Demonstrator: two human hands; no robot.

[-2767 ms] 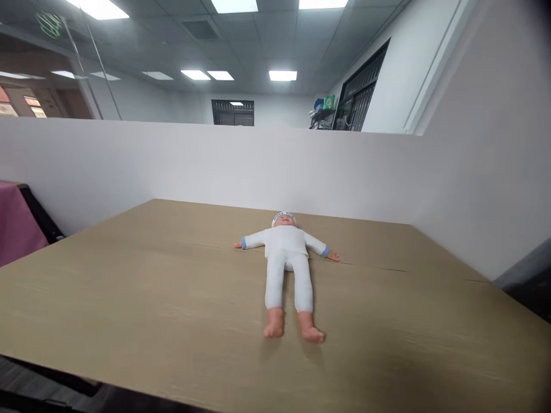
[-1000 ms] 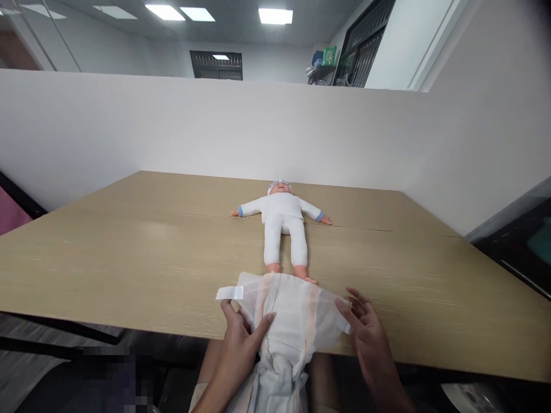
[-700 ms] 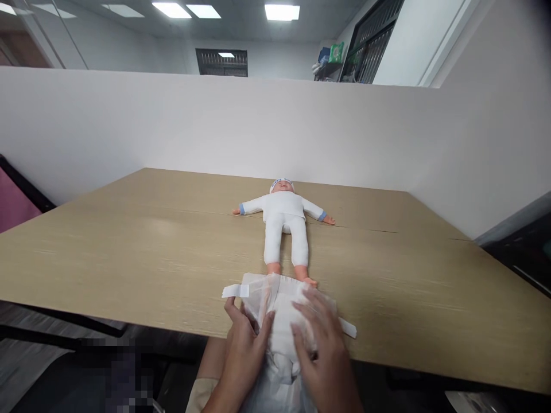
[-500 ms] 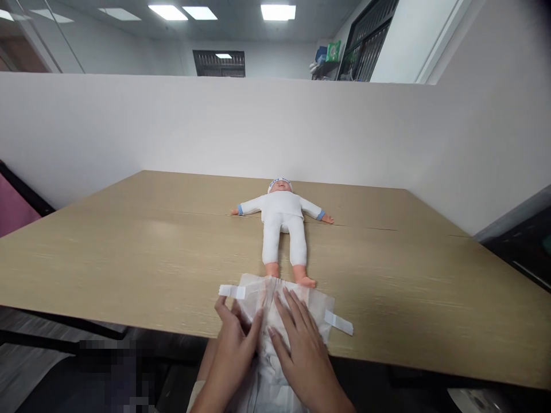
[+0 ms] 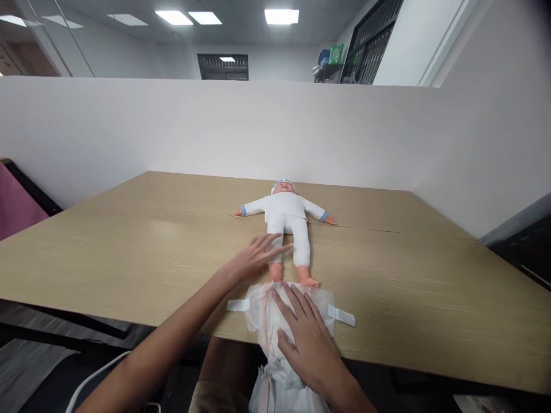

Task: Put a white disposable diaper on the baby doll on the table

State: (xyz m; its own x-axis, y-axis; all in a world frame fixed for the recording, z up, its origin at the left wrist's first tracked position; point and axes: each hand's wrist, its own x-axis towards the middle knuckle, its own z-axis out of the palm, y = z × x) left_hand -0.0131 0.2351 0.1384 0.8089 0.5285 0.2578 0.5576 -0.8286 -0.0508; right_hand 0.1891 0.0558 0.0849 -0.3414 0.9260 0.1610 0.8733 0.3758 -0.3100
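A baby doll point(image 5: 287, 221) in a white suit and cap lies on its back on the wooden table point(image 5: 129, 252), arms spread, feet toward me. A white diaper point(image 5: 262, 312) with tape tabs is spread over the near table edge just below the doll's feet, its lower half hanging off. My right hand point(image 5: 303, 335) lies flat on the diaper, fingers stretched out. My left hand point(image 5: 253, 259) reaches forward with fingers extended, its tips at the doll's left leg, holding nothing.
White partition walls point(image 5: 172, 132) close the table at the back and right. A pink cloth point(image 5: 17, 209) lies over something dark at the far left. A dark object point(image 5: 523, 246) sits at the right edge. A white cable point(image 5: 92, 376) runs below the table.
My left hand has left the diaper and reached forward to the doll's leg. My right hand stayed flat on the diaper, which now lies more spread out with both tabs showing.
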